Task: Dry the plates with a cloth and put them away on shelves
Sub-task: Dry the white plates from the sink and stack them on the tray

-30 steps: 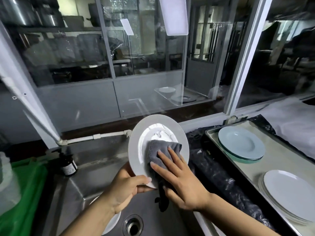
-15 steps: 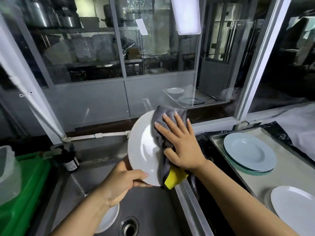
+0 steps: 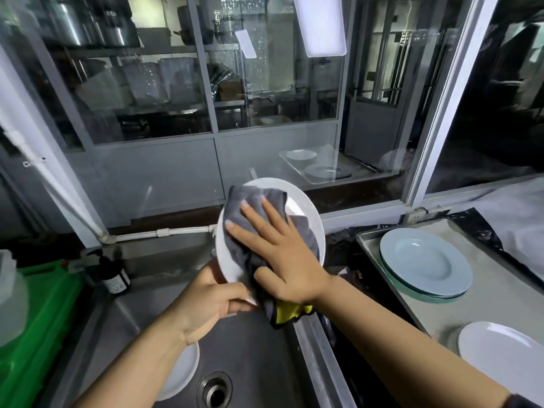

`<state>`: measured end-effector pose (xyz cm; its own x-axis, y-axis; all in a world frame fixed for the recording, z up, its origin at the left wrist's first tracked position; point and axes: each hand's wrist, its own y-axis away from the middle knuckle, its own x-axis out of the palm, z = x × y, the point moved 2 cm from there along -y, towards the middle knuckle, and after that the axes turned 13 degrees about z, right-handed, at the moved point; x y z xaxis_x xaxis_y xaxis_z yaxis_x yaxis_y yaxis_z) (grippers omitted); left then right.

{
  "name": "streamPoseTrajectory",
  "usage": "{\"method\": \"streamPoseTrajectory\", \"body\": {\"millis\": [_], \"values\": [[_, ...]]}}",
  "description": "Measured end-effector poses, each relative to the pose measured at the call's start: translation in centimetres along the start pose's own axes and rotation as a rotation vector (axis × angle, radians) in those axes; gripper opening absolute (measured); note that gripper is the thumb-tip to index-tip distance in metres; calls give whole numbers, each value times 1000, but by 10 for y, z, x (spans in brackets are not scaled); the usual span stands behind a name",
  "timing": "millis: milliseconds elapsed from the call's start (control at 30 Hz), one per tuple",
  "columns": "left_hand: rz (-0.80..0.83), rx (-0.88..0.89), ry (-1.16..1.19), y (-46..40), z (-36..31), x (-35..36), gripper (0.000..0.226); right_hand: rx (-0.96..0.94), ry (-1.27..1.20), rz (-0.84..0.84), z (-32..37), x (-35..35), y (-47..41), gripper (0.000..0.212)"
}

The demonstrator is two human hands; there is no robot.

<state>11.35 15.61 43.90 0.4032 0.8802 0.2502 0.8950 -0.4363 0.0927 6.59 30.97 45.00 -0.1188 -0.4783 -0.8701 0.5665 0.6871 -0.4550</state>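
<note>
Above the sink (image 3: 265,363), the right hand (image 3: 282,260), fingers straight and spread, presses a grey cloth (image 3: 250,210) flat against a tilted white plate (image 3: 306,213). Below and left of it, the left hand (image 3: 212,304) grips the plate's lower rim. Right of both, plates (image 3: 426,263) lie on a tray (image 3: 368,245).

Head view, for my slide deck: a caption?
Left hand holds a white plate over the sink while right hand wipes it with a grey cloth.
</note>
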Motion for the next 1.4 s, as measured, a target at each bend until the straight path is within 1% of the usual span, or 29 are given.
{"method": "streamPoseTrajectory", "body": {"millis": [100, 233, 333, 433, 500, 633, 667, 767, 933, 1000, 1067, 1100, 1133, 1200, 1233, 1267, 1300, 1333, 1367, 1400], "values": [[-19, 47, 6, 0, -4, -4, 52, -42, -20, 41, 8, 12, 14, 71], [-44, 35, 5, 4, 0, -9, 55, -71, 18, 82, -2, 24, 42, 73], [-65, 27, 67, 6, 5, -11, 58, -27, 149, 114, -22, 28, 59, 83], [-64, 15, 88, 6, 5, -10, 59, 87, 301, 122, -41, 28, 70, 94], [-66, -3, 79, 6, 4, -10, 58, 127, 313, 134, -41, 31, 73, 97], [-63, -8, 54, 6, 1, -7, 59, 120, 280, 144, -25, 40, 71, 103], [-65, -5, 56, 5, 1, -5, 56, 105, 262, 135, -19, 41, 69, 100], [-89, 4, 71, 5, 0, 0, 40, 23, 257, 75, 0, 42, 65, 74], [-103, 38, 171, 6, -3, -2, 42, -57, 332, -62, 14, 36, 63, 43], [-102, 32, 180, 6, 0, -5, 39, -78, 359, -96, 16, 31, 61, 41], [-86, 15, 170, 6, 4, -10, 41, -84, 360, -85, 16, 28, 59, 44], [-61, 9, 162, 7, 7, -13, 45, -83, 354, -79, 16, 28, 59, 47], [-36, 8, 148, 7, 10, -17, 54, -81, 348, -75, 15, 27, 60, 48], [33, 10, 57, 11, 14, -29, 87, -87, 346, -81, 14, 25, 61, 48], [49, 8, -59, 12, 15, -34, 103, -94, 349, -82, 14, 24, 63, 47], [23, 11, -220, 14, 14, -38, 119, -102, 351, -80, 15, 24, 65, 46], [-44, 9, -397, 13, 14, -44, 135, -110, 350, -74, 15, 24, 68, 45], [-158, 10, -570, 12, 14, -51, 147, -117, 347, -68, 15, 24, 70, 45], [-260, 30, -729, 11, 11, -58, 151, -122, 341, -61, 14, 24, 72, 47], [-305, 80, -887, 10, 7, -63, 150, -130, 333, -51, 14, 24, 74, 48]]}}
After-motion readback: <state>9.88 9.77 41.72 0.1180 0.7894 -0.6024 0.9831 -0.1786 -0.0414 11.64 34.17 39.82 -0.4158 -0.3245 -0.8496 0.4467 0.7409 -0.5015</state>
